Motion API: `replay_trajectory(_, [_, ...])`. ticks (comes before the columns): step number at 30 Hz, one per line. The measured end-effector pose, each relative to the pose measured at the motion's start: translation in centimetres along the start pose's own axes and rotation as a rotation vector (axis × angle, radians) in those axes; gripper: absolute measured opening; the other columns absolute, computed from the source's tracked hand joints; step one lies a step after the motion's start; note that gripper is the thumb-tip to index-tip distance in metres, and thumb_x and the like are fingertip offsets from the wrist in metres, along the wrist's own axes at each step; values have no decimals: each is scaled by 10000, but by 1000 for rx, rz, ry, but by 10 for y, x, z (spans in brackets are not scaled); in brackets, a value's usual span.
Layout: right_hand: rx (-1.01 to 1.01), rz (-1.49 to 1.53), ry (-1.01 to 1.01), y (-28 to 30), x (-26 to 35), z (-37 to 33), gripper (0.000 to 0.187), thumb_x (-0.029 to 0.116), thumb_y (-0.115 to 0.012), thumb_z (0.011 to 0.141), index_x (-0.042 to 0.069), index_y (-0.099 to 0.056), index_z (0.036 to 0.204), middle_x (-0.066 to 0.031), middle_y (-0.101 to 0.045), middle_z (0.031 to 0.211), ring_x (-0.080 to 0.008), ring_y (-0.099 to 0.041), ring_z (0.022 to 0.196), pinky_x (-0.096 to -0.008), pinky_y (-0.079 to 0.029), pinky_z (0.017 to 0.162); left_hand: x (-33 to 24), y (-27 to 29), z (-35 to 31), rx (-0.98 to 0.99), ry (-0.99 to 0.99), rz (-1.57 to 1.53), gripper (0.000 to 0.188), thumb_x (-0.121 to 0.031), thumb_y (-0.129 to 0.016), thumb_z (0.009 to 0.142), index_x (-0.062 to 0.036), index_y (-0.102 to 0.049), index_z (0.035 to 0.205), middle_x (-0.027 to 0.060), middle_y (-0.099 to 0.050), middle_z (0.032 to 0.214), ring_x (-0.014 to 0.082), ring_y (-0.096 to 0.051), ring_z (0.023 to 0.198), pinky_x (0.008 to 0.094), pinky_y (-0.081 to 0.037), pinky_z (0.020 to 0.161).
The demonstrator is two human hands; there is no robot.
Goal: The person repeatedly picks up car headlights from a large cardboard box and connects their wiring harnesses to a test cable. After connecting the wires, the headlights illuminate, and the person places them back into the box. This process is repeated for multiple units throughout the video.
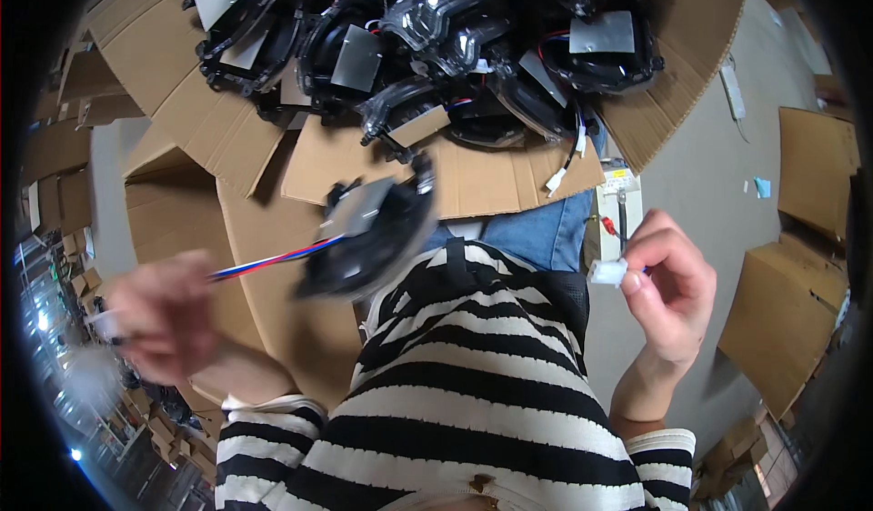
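My left hand (168, 320), smeared by motion, is closed on the red, blue and white wires (273, 261) of a black vehicle lamp (368, 229). The lamp, also blurred, appears to hang by these wires in front of my body; a grey plate is on its back. A small white connector (105, 325) shows at the outer side of that hand. At the right, my right hand (668, 284) pinches a white plug connector (607, 273) between thumb and fingers. Its wire is mostly hidden by the fingers.
Ahead, an open cardboard box (509, 179) is heaped with several black lamps (600, 52) with grey plates and loose wires. A white device (623, 184) with a red-tipped lead stands beside my right knee. Cartons (782, 302) stand at the right; a power strip (733, 91) lies on the floor.
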State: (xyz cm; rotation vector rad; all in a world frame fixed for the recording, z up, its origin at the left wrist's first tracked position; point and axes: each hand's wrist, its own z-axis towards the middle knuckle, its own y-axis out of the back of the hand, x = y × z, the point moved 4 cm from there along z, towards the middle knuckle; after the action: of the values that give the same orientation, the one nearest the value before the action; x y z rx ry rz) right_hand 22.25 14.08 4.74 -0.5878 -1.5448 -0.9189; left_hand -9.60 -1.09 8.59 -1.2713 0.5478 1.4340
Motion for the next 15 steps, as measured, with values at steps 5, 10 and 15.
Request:
replay_trajectory(5, [97,4,-90,-11,-14,-14,60,5,-591,660,7,-542,694,-44,-486,663,-136,-434,591,-233,-334,518,-138,168,-19,-626,-372,379,178,-202,-514,837,-52,-514,741,-21,-367,578,105,-320,558,255,-276,553])
replay_trajectory(10, [244,-23,-44,-39,-15,-13,56,6,-593,681,18,-539,693,-50,-487,638,-173,-460,599,-267,-355,532,-77,287,-78,-988,-67,1367,256,-251,-492,858,-28,-616,879,16,-563,750,81,-498,666,219,-402,591])
replay_trajectory(15, [273,-29,-68,-45,-16,-14,48,5,-583,684,18,-537,688,-61,-503,641,-193,-470,608,-283,-366,548,112,340,-129,-686,609,1111,277,-260,-489,866,-13,-615,877,7,-580,729,92,-520,668,238,-432,628])
